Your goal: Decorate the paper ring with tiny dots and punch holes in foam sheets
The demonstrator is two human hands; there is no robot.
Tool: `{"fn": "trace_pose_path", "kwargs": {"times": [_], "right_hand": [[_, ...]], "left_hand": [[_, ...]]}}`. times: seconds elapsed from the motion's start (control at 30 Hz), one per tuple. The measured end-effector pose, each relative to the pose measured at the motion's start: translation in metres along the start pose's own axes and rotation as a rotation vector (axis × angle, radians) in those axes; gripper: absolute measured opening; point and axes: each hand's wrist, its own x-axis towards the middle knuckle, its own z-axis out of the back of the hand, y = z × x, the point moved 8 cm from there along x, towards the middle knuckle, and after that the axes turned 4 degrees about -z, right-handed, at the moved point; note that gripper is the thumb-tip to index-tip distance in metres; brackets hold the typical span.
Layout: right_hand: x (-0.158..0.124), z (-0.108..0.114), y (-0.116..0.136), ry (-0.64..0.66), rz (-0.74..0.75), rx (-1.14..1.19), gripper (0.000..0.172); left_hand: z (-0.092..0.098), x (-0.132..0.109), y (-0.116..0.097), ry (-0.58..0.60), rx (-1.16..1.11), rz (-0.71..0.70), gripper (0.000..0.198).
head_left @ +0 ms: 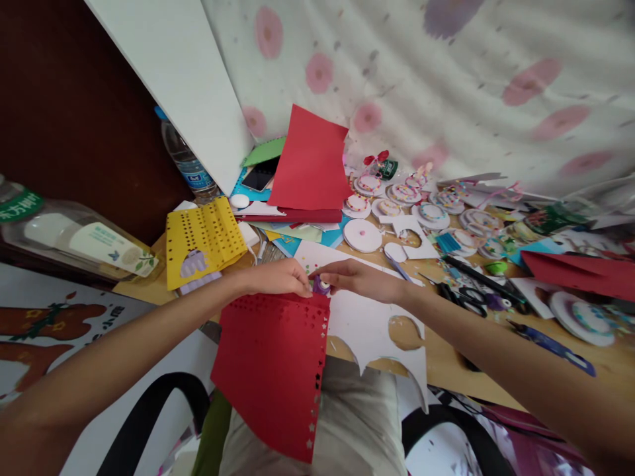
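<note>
A red sheet of paper [270, 370] hangs from the table's front edge over my lap, with star-shaped holes along its right side and more holes near its top. My left hand [280, 277] pinches the sheet's upper edge, fingers closed. Close beside it, my right hand [354, 277] has its fingers closed around a small purple craft punch [321, 285], set at the sheet's top right corner. The punch is partly hidden by my fingers. Beneath my right hand lies white cardboard [364, 324] with round cut-outs.
Left of my hands lies a yellow punched sheet [203, 238]. Behind stand another red sheet [312, 158], a phone [261, 174] and a water bottle [191, 162]. White discs [363, 236] with beads fill the back right. Scissors [469, 301], a second purple punch [496, 302] and a blue-handled tool [555, 347] lie right.
</note>
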Motion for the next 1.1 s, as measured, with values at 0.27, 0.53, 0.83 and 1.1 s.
{"fn": "trace_pose_path", "kwargs": {"times": [0.27,0.53,0.83,1.1], "right_hand": [[0.0015,-0.0034,-0.0002,0.021,-0.007,0.084,0.045],[0.0000,-0.0010,-0.0001,0.000,-0.009,0.065,0.045],[0.0006,-0.0033,0.0008,0.009,0.005,0.053,0.045],[-0.0044,-0.0067,0.0026,0.029,-0.030,0.050,0.044]], "left_hand": [[-0.0007,0.0001,-0.0016,0.020,0.013,-0.012,0.021],[0.0002,0.0005,-0.0002,0.028,0.002,-0.015,0.021],[0.0006,0.0003,0.0019,0.013,-0.010,-0.008,0.021],[0.0044,0.0008,0.0068,-0.034,-0.025,-0.019,0.021]]}}
